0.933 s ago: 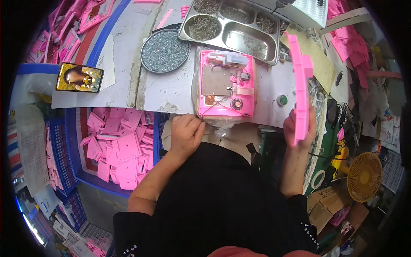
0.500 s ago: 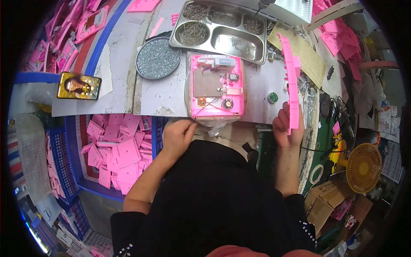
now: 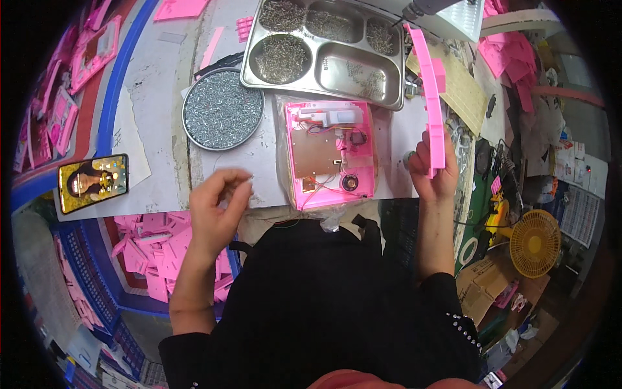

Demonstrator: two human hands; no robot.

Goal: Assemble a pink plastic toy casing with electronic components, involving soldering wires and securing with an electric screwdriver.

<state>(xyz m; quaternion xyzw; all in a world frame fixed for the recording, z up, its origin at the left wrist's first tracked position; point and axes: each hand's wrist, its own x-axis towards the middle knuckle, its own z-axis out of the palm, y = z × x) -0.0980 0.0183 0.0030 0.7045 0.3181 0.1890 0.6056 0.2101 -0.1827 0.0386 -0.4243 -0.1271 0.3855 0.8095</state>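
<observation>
The pink panel [image 3: 431, 97] could tip, the right hand [image 3: 438, 186] pinching only its lower end; left hand [image 3: 215, 212] loosely spread, apparently empty.

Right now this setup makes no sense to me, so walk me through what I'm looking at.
There is no robot here, just a person's two bare hands. The picture comes from a wide camera worn on the person's head and looking down, which is why straight edges bend. On the table are an open pink case with a brown board inside, plus a metal tray and a round dish, both holding small metal bits. Off to the left is a lit phone. The right hand holds a long pink piece. The left hand, loosely curled near the table's front edge, shows nothing in it.
</observation>
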